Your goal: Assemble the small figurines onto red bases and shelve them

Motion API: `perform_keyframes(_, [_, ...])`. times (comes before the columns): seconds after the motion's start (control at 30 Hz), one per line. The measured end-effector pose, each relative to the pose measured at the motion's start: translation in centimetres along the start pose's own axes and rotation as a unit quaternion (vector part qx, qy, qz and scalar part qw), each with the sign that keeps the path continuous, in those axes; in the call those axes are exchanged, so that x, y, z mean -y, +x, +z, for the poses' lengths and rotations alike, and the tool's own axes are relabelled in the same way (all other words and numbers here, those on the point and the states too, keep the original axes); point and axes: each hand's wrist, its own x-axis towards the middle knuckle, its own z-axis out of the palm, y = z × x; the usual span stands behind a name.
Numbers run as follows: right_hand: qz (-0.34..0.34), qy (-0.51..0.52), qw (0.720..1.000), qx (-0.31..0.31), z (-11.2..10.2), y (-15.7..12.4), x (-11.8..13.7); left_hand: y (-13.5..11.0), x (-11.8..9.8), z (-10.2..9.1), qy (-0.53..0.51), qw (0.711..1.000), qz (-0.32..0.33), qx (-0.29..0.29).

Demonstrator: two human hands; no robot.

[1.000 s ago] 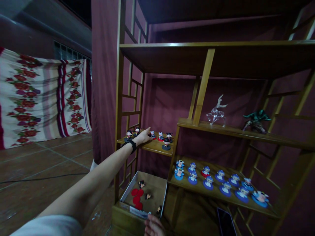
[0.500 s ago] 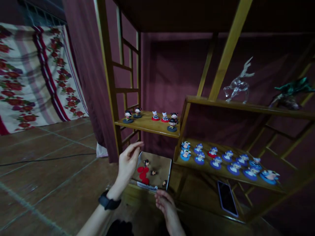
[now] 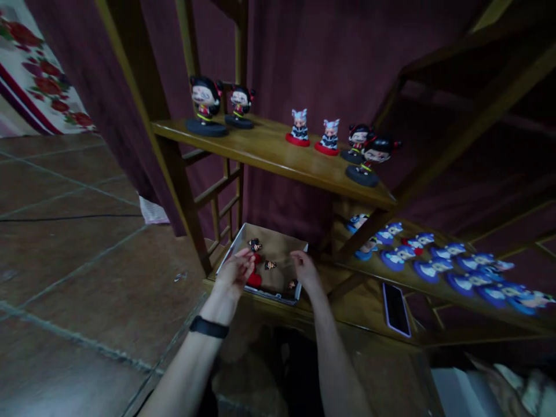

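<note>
Both are hovering over the box [image 3: 281, 248]: left hand [image 3: 234, 273], fingers apart; right hand [image 3: 306, 270], unclear. Dolls [image 3: 270, 265] inside are looking light, stiff, perhaps head-pinchable.

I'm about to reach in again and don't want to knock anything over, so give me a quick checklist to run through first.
1. Box resting on the low wooden ledge: ok.
2. Small figures in the box visible: ok; three show, lying loose.
3. Red discs fully in view: not ok; the left hand partly covers them.
4. Right hand free: cannot tell; its fingers are curled at the box's right side.
5. Figurines on the shelf above the box upright: ok; all six stand on their bases.
6. Phone clear of both hands: ok; it lies apart, right of the box.
</note>
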Motion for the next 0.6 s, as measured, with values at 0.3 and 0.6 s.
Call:
perform_keyframes(0.3, [-0.030,-0.435,0.864,0.252,1.7,-0.9,0.0,1.7,-1.8,-1.6,-0.031,0.999,-0.036,0.008])
perform_keyframes(0.6, [0.000,-0.378,0.897,0.229,2.4,0.2,-0.3,1.3,-3.1,-2.0,-0.061,0.998,-0.031,0.006])
